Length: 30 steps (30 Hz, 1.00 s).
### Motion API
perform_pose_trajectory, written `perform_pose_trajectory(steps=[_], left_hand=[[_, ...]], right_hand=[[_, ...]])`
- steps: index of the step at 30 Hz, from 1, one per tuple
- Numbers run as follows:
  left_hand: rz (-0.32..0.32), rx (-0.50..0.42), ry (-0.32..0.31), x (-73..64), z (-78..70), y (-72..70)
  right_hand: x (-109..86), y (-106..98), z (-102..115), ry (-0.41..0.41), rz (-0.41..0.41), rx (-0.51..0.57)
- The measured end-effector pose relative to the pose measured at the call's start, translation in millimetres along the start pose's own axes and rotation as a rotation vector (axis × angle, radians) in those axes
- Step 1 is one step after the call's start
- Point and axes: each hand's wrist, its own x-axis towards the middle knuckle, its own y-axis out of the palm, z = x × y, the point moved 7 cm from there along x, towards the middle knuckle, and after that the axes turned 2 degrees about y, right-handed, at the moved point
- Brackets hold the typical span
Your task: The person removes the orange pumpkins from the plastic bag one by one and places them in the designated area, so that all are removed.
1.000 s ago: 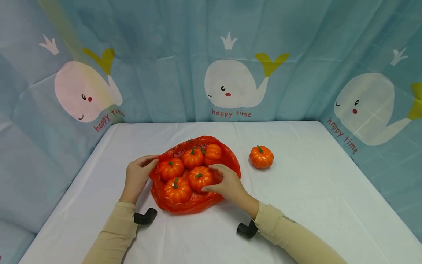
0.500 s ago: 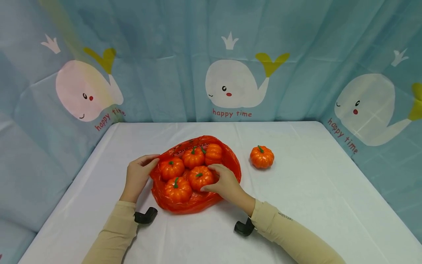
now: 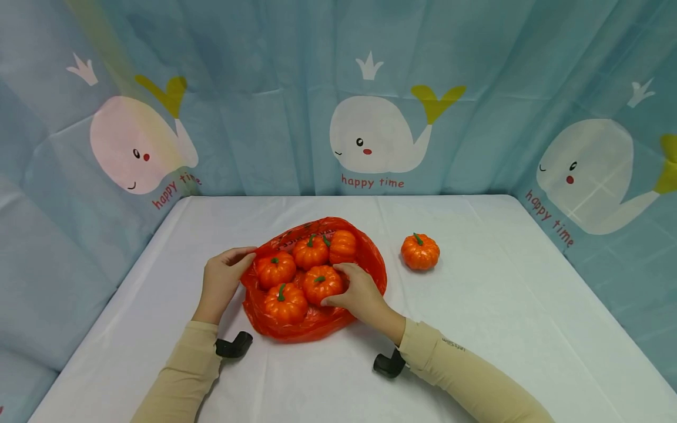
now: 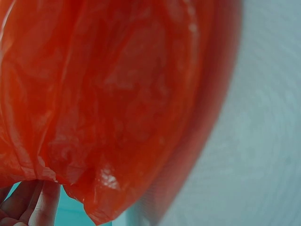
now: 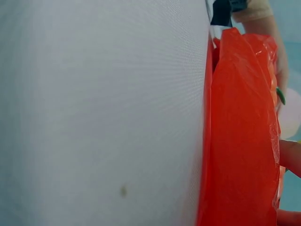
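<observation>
Two beige sleeves, left (image 3: 182, 370) and right (image 3: 465, 373), are seen extended over a white-covered surface (image 3: 502, 305), with a black elbow-shaped piece (image 3: 234, 345) set at the left cuff and a black curved piece (image 3: 389, 364) at the right. Beyond them a thin red plastic bag (image 3: 307, 335) is laid with its mouth upward and its rim spread wide; five small orange pumpkins are held within it. Nearest is a front-left pumpkin (image 3: 286, 304), its green stem upright. The right hand (image 3: 366, 295) is reached over the right side of the bag; its grip is curved about the front-right pumpkin (image 3: 322, 285), thumb on the near side and fingers on the far side, though how firmly it is clasped cannot be told. The left hand (image 3: 222, 282) is placed outside the bag, and by its grip the left rim is pinched between thumb and fingers. Next is shown a left-hand pumpkin (image 3: 275, 270), close to that pinched rim. Behind it a rear middle pumpkin (image 3: 311, 252) and a tilted rear pumpkin (image 3: 342, 247) are set side by side. A lone pumpkin (image 3: 420, 252) is situated outside the bag, to its right. The background is formed by a blue curtain (image 3: 275, 135) printed with white whales (image 3: 370, 135).
</observation>
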Motion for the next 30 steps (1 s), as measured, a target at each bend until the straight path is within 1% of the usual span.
perform_pose_trajectory(steps=[10,21,30], left_hand=[[0.001,0.008,0.011,-0.1,-1.0,-0.5],[-0.010,0.018,0.016,-0.1,-0.8,-0.8],[-0.007,0.003,0.006,0.4,0.4,-1.1]], right_hand=[[-1.3,0.1,3.9,-0.013,0.003,-0.008],[-2.3,-1.6,1.6,-0.010,-0.014,-0.005],[-7.7,-10.5,-3.1,0.047,-0.021,0.040]])
